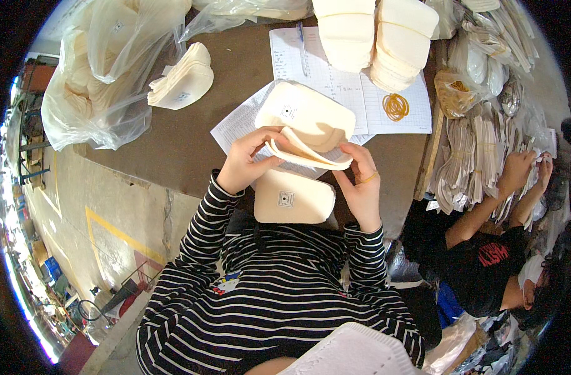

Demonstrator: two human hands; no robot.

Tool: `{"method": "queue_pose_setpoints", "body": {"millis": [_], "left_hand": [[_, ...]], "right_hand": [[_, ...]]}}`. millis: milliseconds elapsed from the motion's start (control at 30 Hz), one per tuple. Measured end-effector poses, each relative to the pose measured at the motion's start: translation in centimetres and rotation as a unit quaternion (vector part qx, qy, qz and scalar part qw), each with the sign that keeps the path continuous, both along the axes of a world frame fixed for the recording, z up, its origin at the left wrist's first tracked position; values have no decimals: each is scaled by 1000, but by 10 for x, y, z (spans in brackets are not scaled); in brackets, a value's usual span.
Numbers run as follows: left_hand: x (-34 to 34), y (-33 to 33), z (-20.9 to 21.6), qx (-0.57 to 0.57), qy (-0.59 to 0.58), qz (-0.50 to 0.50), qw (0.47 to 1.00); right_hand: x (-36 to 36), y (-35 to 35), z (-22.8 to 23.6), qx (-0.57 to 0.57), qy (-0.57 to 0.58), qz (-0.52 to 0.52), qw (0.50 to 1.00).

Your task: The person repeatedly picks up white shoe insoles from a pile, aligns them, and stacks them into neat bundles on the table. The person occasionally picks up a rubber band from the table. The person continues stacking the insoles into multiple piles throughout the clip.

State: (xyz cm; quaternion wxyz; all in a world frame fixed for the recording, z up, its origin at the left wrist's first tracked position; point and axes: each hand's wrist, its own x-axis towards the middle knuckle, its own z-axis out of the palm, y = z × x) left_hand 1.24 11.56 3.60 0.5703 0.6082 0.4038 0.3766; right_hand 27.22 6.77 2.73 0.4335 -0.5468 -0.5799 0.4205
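My left hand (246,159) and my right hand (362,181) hold a few cream, rounded foam-like pads (310,156) between them, edge-on and slightly bent apart. The left fingers grip the left end, and the right thumb and fingers pinch the right end. Just beyond lies a cream pad (310,112) with a small printed label, on top of papers. Nearer my body, at the table's front edge, rests another cream pad (295,200) with a similar label. The exact number of pads between my hands is hidden.
Banded stacks of pads (345,34) stand at the back on an open notebook (395,119), beside a pen (302,53) and loose rubber bands (396,107). At left are a small pad pile (184,78) and a filled plastic bag (104,81). A co-worker (479,256) handles bundled strips at right.
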Motion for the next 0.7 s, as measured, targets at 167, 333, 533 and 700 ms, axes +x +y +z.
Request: {"method": "queue_pose_setpoints", "body": {"millis": [167, 333, 533, 700], "left_hand": [[-5, -2, -11, 28, 40, 22, 999], [5, -6, -13, 9, -8, 124, 992], [8, -15, -25, -9, -30, 169, 985], [8, -9, 0, 132, 156, 41, 978]], "right_hand": [[-8, 4, 18, 53, -104, 32, 993], [-9, 0, 13, 35, -78, 12, 996], [-12, -1, 10, 57, -84, 12, 995], [-16, 4, 13, 73, -123, 34, 989]]}}
